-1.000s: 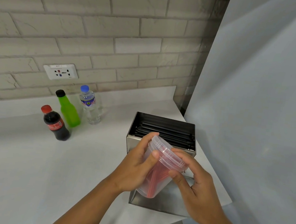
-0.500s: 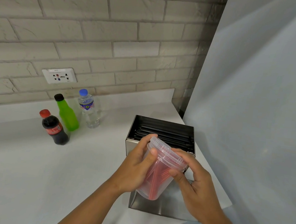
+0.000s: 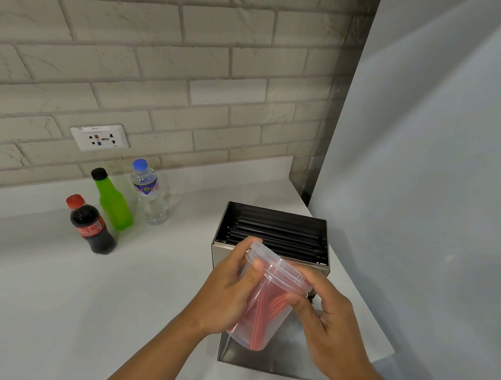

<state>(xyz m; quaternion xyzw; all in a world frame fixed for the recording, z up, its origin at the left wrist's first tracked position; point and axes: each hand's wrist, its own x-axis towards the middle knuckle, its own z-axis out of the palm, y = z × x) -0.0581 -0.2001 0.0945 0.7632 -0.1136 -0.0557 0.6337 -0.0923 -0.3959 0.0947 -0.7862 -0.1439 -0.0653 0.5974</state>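
A clear plastic container (image 3: 265, 310) with a clear lid (image 3: 278, 267) holds several red straws and is tilted in front of me. My left hand (image 3: 227, 291) grips its side, thumb near the lid's rim. My right hand (image 3: 325, 322) holds the lid's edge from the right, fingers curled on the rim. Behind the container stands an open steel box (image 3: 272, 231) filled with black straws. Its steel lid (image 3: 285, 355) lies flat under my hands.
On the white counter (image 3: 49, 293) at the back left stand a cola bottle (image 3: 91, 225), a green bottle (image 3: 111, 204) and a water bottle (image 3: 150, 195). A wall socket (image 3: 99, 137) sits on the brick wall. A grey panel (image 3: 443, 177) closes off the right.
Both hands keep the same hold on the container and lid; the container has barely shifted. The view has tilted slightly.
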